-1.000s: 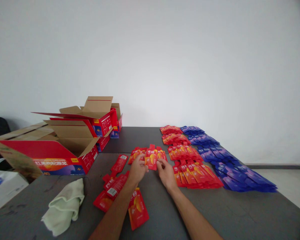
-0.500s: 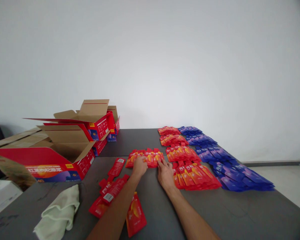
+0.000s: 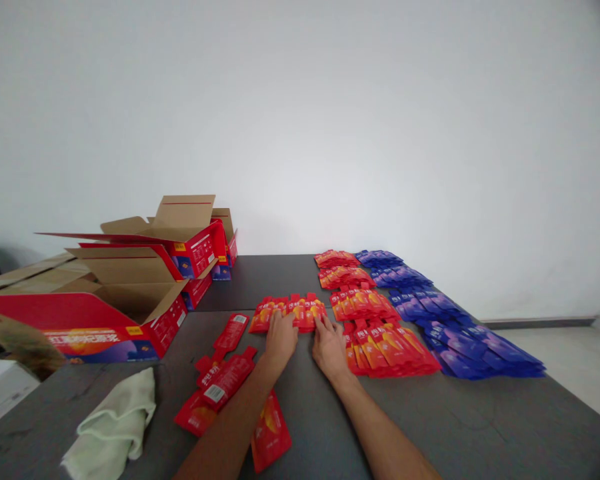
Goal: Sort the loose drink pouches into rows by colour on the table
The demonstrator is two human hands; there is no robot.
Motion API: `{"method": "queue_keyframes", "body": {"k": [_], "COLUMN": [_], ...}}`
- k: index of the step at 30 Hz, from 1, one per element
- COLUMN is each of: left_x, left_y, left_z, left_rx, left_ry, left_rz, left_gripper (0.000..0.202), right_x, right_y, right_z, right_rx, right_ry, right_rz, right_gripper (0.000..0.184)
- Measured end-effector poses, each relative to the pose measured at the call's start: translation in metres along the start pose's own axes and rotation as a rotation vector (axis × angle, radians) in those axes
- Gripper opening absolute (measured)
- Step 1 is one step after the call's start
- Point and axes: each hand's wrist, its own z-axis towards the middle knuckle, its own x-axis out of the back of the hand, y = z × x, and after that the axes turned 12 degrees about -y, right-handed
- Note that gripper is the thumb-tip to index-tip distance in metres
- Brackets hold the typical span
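Note:
A row of overlapping red pouches [image 3: 267, 315] with orange fruit prints lies flat on the dark table, caps pointing away from me. My left hand [image 3: 281, 343] rests on the row's lower edge, fingers stretched forward over the pouches and covering part of them. At the row's right end, my right hand [image 3: 330, 350] touches the lower corner with its fingers apart. Neither hand lifts a pouch. Nearer me on the left, a loose group of red pouches [image 3: 230, 380] lies scattered, some showing their backs. Another red pouch [image 3: 271, 437] is partly hidden by my left forearm.
Fanned stacks of red pouches [image 3: 387, 350] and blue pouches [image 3: 480, 347] line the table's right side. Opened red cartons [image 3: 167, 327] stand at the left. A pale cloth [image 3: 117, 427] lies at front left, near a white box [image 3: 3, 393]. A wall [image 3: 300, 133] rises behind.
My left hand has shifted slightly, its fingers now reaching further onto the pouches. My right hand stays at the row's right end. The whole view has shifted slightly.

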Motion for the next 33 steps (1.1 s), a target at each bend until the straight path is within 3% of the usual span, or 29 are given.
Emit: {"method": "queue_keyframes", "body": {"k": [6, 9, 13, 17, 21, 28, 33], "left_x": [0.022, 0.036, 0.044, 0.043, 0.046, 0.045, 0.025], "left_y": [-0.006, -0.012, -0.028, -0.049, -0.058, -0.044, -0.031], "left_z": [-0.013, -0.026, -0.046, -0.059, -0.064, -0.06, -0.054], "left_rx": [-0.022, -0.025, -0.04, -0.103, -0.112, -0.02, 0.026], "left_ry": [-0.05, -0.117, -0.273, -0.364, -0.353, -0.39, -0.221], "left_rz": [-0.024, -0.057, -0.185, -0.16, -0.104, 0.04, 0.102], "left_gripper": [0.046, 0.034, 0.022, 0.027, 0.032, 0.034, 0.031], "right_x": [0.007, 0.012, 0.021, 0.028, 0.033, 0.035, 0.033], "right_y": [-0.005, -0.011, -0.026, -0.042, -0.051, -0.053, -0.049], "right_z": [-0.003, -0.004, -0.011, -0.022, -0.03, -0.032, -0.031], "right_rx": [-0.015, 0.011, 0.137, 0.262, 0.332, 0.331, 0.291], "right_ry": [0.021, 0.063, 0.06, -0.036, -0.092, -0.119, -0.144], "right_rz": [0.018, 0.043, 0.15, 0.282, 0.359, 0.356, 0.321], "right_gripper": [0.044, 0.04, 0.031, 0.023, 0.02, 0.016, 0.012]}}
